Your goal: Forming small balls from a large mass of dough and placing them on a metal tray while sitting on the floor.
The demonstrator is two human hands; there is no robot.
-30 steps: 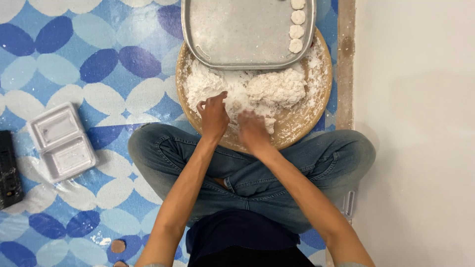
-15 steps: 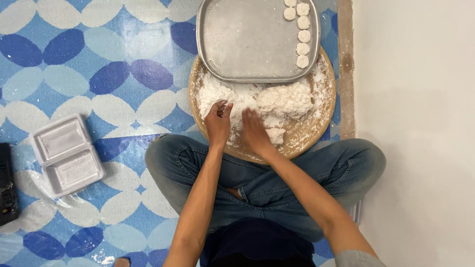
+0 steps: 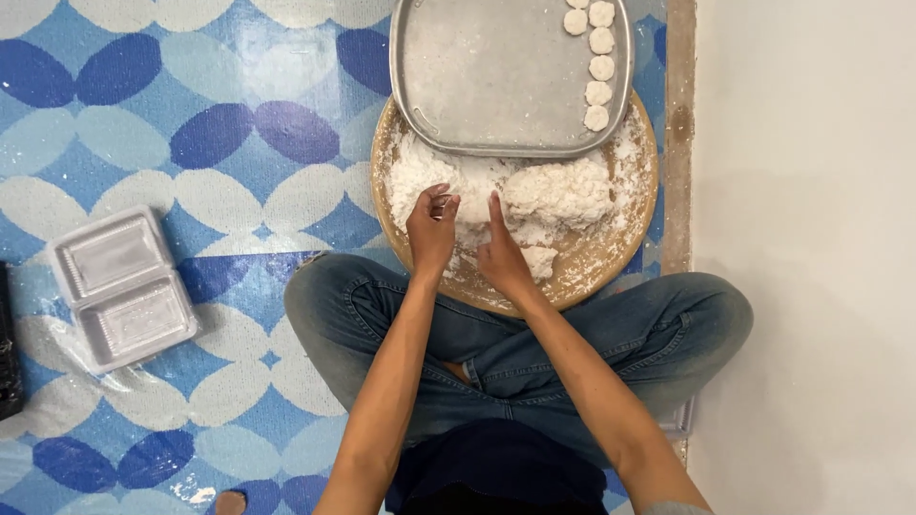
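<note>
A mass of white dough (image 3: 544, 195) lies on a round wooden board (image 3: 611, 253) dusted with flour, set on the floor in front of my crossed legs. My left hand (image 3: 431, 229) has its fingers curled around a small piece of dough at the heap's near left edge. My right hand (image 3: 499, 253) rests flat beside it, fingers stretched toward the heap and touching the dough. Beyond the board sits a grey metal tray (image 3: 487, 76) with several small round dough discs (image 3: 597, 67) lined along its right side.
A clear plastic clamshell container (image 3: 119, 286) lies open on the blue patterned floor mat (image 3: 191, 143) at left. A dark object (image 3: 10, 362) sits at the left edge. A white wall (image 3: 811, 238) and a wooden strip (image 3: 679, 133) run along the right.
The view has shifted, so the board and tray sit further right. Both hands have drawn back slightly from the heap, the left one now curled around a small piece.
</note>
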